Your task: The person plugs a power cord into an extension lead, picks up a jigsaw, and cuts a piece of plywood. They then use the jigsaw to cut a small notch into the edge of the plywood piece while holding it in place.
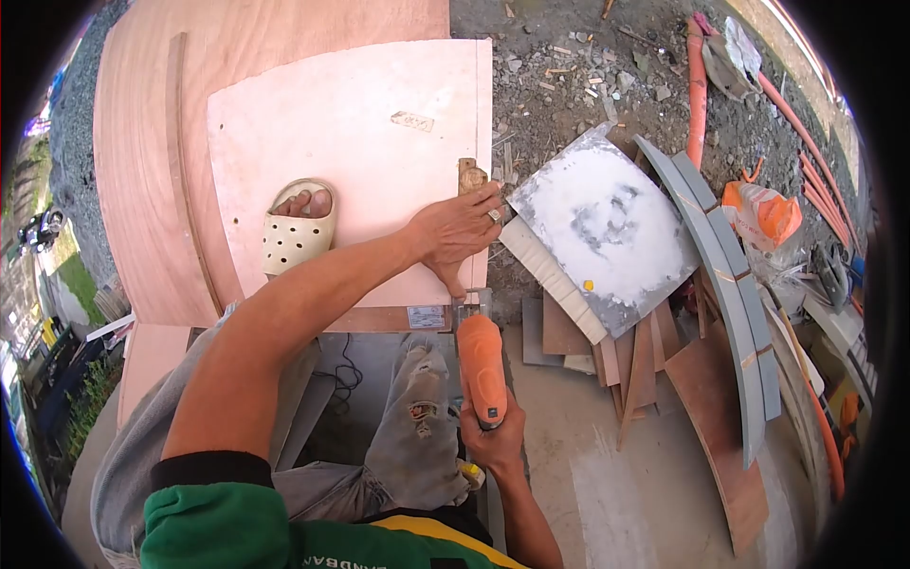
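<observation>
My right hand is wrapped around the rear of an orange jigsaw. The metal base of the saw sits at the front right corner of a pale pink plywood sheet; its blade is hidden. My left hand presses down by the sheet's right edge, thumb toward the saw and fingers apart. Just beyond those fingers lies a small wooden piece. A foot in a cream clog stands on the sheet. A pencil-like line runs along the right edge.
A larger plywood sheet lies underneath, with a wooden strip on it. To the right are a board covered in white powder, wood offcuts, curved grey panels and orange pipes. A black cord lies below.
</observation>
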Motion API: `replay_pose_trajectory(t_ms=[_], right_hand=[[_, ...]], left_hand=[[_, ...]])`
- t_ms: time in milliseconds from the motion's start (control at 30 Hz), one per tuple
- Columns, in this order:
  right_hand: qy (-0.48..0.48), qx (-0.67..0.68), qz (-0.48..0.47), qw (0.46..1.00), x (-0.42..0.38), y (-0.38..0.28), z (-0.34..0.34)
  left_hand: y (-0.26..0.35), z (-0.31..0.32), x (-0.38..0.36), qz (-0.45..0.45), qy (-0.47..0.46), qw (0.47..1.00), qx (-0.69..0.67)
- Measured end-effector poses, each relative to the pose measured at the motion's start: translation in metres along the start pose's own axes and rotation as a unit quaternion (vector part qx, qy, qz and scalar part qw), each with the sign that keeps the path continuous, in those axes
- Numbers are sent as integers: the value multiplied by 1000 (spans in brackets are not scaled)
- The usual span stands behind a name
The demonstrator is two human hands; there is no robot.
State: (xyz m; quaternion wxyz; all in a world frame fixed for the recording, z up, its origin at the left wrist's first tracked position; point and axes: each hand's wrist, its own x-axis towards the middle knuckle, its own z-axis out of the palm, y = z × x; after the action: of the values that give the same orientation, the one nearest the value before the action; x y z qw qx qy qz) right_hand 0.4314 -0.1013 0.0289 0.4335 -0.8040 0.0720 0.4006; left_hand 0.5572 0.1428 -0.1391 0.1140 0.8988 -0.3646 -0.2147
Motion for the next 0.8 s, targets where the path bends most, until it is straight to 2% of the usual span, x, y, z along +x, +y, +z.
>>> replay_pose_trajectory(t_ms=[400, 500, 567, 700, 800], right_hand=[[8, 4, -28, 1000, 2, 7, -2], [3, 5, -20, 1000, 2, 5, -2], [2, 1, -23, 1000, 3, 6, -2], [5, 15, -24, 1000, 4, 5, -1], [3, 15, -24, 1000, 5, 6, -1]], left_hand=[[0, 0, 0, 2, 9, 1000, 7], [0, -3, -2, 5, -21, 1000, 17], [-2, 0, -3, 16, 42, 999, 4], [-3, 1, -3, 18, 45, 999, -4], [-3, 0, -1, 23, 1, 1000, -5]])
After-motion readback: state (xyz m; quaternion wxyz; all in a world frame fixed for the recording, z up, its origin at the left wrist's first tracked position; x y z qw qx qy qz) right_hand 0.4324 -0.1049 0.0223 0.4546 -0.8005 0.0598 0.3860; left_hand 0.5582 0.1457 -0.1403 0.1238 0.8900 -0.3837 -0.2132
